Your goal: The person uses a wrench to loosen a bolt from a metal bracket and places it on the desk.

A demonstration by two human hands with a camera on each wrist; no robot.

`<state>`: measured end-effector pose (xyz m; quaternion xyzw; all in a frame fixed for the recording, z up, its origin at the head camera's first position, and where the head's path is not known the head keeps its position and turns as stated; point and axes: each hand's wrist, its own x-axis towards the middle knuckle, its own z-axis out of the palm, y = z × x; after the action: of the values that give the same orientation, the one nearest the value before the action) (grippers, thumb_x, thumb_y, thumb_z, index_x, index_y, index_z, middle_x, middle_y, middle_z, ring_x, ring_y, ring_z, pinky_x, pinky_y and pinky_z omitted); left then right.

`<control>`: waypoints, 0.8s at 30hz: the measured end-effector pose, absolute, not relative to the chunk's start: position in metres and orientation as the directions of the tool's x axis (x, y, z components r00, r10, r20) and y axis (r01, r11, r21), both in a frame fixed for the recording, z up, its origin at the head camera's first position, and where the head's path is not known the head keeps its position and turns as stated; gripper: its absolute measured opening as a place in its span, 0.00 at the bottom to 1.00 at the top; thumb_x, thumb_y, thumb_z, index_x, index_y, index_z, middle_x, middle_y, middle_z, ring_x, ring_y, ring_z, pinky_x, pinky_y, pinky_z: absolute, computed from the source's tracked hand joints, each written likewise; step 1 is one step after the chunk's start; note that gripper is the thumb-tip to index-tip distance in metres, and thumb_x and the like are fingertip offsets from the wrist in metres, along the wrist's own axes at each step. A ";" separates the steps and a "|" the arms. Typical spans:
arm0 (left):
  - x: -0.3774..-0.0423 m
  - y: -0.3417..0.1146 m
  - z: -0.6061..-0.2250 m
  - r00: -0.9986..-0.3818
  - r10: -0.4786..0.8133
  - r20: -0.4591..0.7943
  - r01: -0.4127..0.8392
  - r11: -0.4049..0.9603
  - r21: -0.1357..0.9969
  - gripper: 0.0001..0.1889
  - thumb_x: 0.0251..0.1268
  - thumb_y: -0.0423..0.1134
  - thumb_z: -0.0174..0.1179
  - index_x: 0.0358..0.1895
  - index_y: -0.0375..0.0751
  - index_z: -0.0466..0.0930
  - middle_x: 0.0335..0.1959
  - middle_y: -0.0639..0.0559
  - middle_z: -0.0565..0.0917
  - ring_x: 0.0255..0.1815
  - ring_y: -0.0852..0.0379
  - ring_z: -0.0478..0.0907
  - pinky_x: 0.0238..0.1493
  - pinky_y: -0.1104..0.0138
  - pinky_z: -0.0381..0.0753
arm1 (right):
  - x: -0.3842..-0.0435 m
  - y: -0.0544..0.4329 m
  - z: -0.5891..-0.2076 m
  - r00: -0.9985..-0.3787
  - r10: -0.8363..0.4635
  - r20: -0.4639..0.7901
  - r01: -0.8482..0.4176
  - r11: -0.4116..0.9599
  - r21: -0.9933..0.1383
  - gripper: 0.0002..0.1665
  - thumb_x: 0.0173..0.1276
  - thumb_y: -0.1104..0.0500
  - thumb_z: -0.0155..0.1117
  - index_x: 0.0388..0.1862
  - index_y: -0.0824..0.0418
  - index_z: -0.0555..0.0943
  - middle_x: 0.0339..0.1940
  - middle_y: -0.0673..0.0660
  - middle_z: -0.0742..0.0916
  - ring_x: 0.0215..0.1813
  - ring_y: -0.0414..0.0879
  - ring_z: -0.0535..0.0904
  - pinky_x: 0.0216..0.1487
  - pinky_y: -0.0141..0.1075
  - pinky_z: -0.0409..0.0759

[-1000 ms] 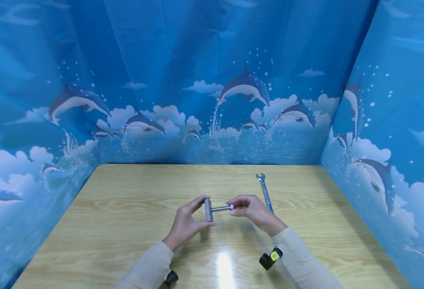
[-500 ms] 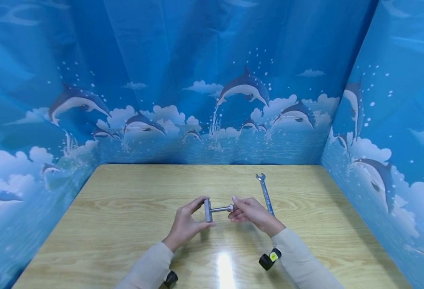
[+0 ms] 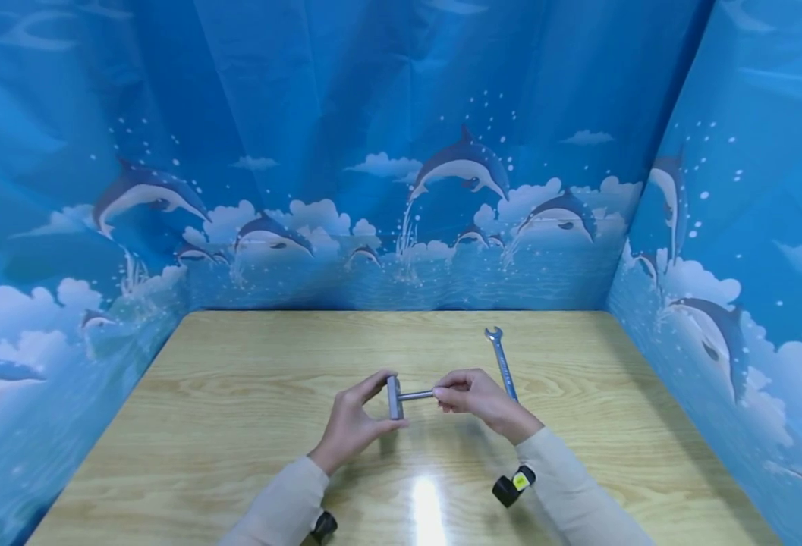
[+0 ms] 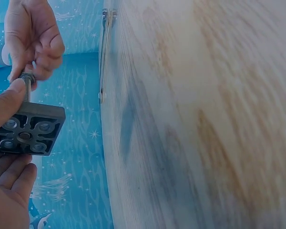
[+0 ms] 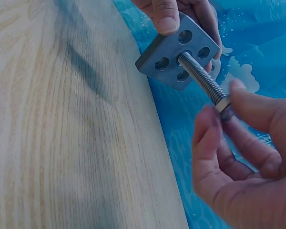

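Note:
In the head view my left hand (image 3: 351, 425) grips a square metal plate (image 5: 171, 47) by its edges, thumb on one side and fingers on the other. The right wrist view shows several round holes in the plate and a threaded rod (image 5: 202, 78) standing out from its centre. A hex nut (image 5: 222, 105) sits near the rod's free end, and my right hand (image 3: 485, 403) pinches it between thumb and fingers. The ribbed back of the plate (image 4: 42, 111) faces the left wrist camera. Both hands hold these parts above the table.
An open-end wrench (image 3: 502, 364) lies on the wooden table (image 3: 271, 356) beyond the right hand, its near end hidden by the wrist. A blue dolphin-printed curtain (image 3: 346, 227) encloses the table at the back and sides.
My right thumb and fingers have shifted around the nut, the thumb lifting and then coming back down. The left hand and plate have stayed almost still.

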<state>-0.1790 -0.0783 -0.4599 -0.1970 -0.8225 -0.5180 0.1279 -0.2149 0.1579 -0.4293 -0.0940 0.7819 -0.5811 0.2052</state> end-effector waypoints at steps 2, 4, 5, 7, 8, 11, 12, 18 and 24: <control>-0.178 -0.078 -0.459 -0.892 0.192 0.409 0.452 0.384 0.805 0.39 0.38 0.36 0.78 0.61 0.44 0.74 0.60 0.47 0.79 0.61 0.53 0.75 0.62 0.65 0.76 | -0.214 0.159 -0.428 -0.907 -0.374 -0.192 0.073 0.309 -0.948 0.19 0.63 0.57 0.69 0.49 0.66 0.81 0.39 0.57 0.85 0.40 0.44 0.81 0.51 0.45 0.84; -0.178 -0.079 -0.458 -0.894 0.190 0.407 0.449 0.387 0.806 0.39 0.38 0.36 0.78 0.61 0.44 0.74 0.60 0.47 0.79 0.61 0.53 0.75 0.62 0.65 0.76 | -0.213 0.159 -0.426 -0.914 -0.364 -0.181 0.060 0.321 -0.945 0.20 0.60 0.57 0.71 0.50 0.64 0.82 0.41 0.55 0.85 0.42 0.45 0.81 0.51 0.43 0.83; -0.178 -0.079 -0.458 -0.894 0.190 0.406 0.448 0.385 0.807 0.39 0.38 0.36 0.79 0.61 0.44 0.74 0.60 0.47 0.79 0.61 0.53 0.75 0.62 0.65 0.76 | -0.212 0.159 -0.426 -0.916 -0.359 -0.181 0.060 0.324 -0.944 0.20 0.60 0.58 0.71 0.50 0.64 0.82 0.42 0.55 0.85 0.43 0.45 0.81 0.52 0.42 0.83; -0.178 -0.079 -0.457 -0.893 0.191 0.407 0.449 0.382 0.808 0.39 0.38 0.35 0.79 0.61 0.44 0.74 0.60 0.46 0.79 0.61 0.53 0.76 0.62 0.65 0.76 | -0.211 0.158 -0.425 -0.919 -0.350 -0.182 0.063 0.325 -0.944 0.20 0.60 0.59 0.71 0.50 0.63 0.82 0.42 0.55 0.85 0.43 0.45 0.81 0.51 0.42 0.83; -0.178 -0.079 -0.457 -0.893 0.191 0.408 0.450 0.381 0.807 0.39 0.38 0.35 0.79 0.61 0.43 0.74 0.60 0.46 0.79 0.61 0.53 0.75 0.62 0.65 0.76 | -0.211 0.158 -0.424 -0.920 -0.348 -0.181 0.063 0.325 -0.944 0.19 0.60 0.60 0.71 0.51 0.64 0.82 0.42 0.55 0.85 0.43 0.45 0.81 0.51 0.42 0.84; -0.178 -0.079 -0.457 -0.893 0.191 0.408 0.450 0.383 0.807 0.39 0.38 0.35 0.78 0.61 0.44 0.74 0.60 0.45 0.78 0.61 0.53 0.75 0.62 0.65 0.76 | -0.211 0.157 -0.424 -0.923 -0.340 -0.180 0.065 0.324 -0.944 0.20 0.60 0.59 0.71 0.51 0.63 0.82 0.42 0.55 0.85 0.42 0.45 0.81 0.50 0.42 0.84; -0.178 -0.079 -0.458 -0.893 0.192 0.408 0.450 0.382 0.807 0.39 0.38 0.34 0.78 0.61 0.44 0.74 0.60 0.45 0.78 0.61 0.53 0.75 0.62 0.65 0.76 | -0.211 0.157 -0.424 -0.923 -0.339 -0.180 0.064 0.326 -0.943 0.20 0.59 0.58 0.72 0.50 0.62 0.82 0.42 0.55 0.85 0.42 0.45 0.81 0.50 0.41 0.84; -0.178 -0.079 -0.458 -0.895 0.192 0.404 0.447 0.382 0.809 0.39 0.39 0.34 0.78 0.62 0.42 0.74 0.60 0.44 0.78 0.62 0.52 0.75 0.62 0.64 0.76 | -0.212 0.160 -0.428 -0.904 -0.380 -0.194 0.079 0.297 -0.952 0.28 0.63 0.50 0.68 0.58 0.64 0.78 0.50 0.59 0.84 0.50 0.52 0.82 0.56 0.44 0.82; -0.178 -0.078 -0.459 -0.893 0.185 0.410 0.450 0.385 0.806 0.39 0.37 0.34 0.78 0.61 0.41 0.74 0.60 0.43 0.78 0.61 0.51 0.76 0.62 0.65 0.76 | -0.215 0.162 -0.434 -0.874 -0.426 -0.232 0.125 0.265 -0.956 0.38 0.74 0.39 0.47 0.57 0.74 0.73 0.46 0.65 0.85 0.46 0.55 0.83 0.55 0.46 0.83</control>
<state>-0.1776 -0.0783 -0.4593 -0.1932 -0.8223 -0.5200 0.1272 -0.2151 0.1620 -0.4339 -0.0990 0.7612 -0.5981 0.2303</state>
